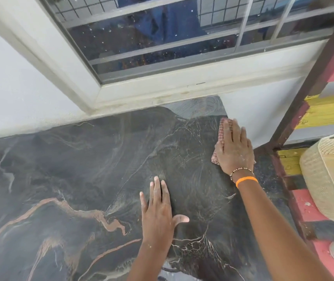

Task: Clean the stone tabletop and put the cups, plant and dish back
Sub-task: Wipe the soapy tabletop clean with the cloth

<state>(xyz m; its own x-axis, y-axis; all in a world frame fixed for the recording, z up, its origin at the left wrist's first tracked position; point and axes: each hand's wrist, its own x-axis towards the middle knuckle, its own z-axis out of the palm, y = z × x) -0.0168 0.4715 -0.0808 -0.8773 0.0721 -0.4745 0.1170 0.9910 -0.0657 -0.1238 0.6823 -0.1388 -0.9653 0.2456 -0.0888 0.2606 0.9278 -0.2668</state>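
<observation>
A big window [162, 37] fills the top, from 11 to 1 o'clock. Its glass is dark and has little white specks on it. A wire grid shows behind the glass. The window frame [77, 78] is pale grey. Below it the wall [16, 98] is white. At 3 o'clock there are painted boards [328, 112] in red, yellow and grey, with a dark brown post [303, 88].

You have one view only: the head camera looks steeply forward and down, close over the stone tabletop [81, 159], with the window [162, 37] beyond your fingertips and both forearms entering from the bottom edge.
</observation>
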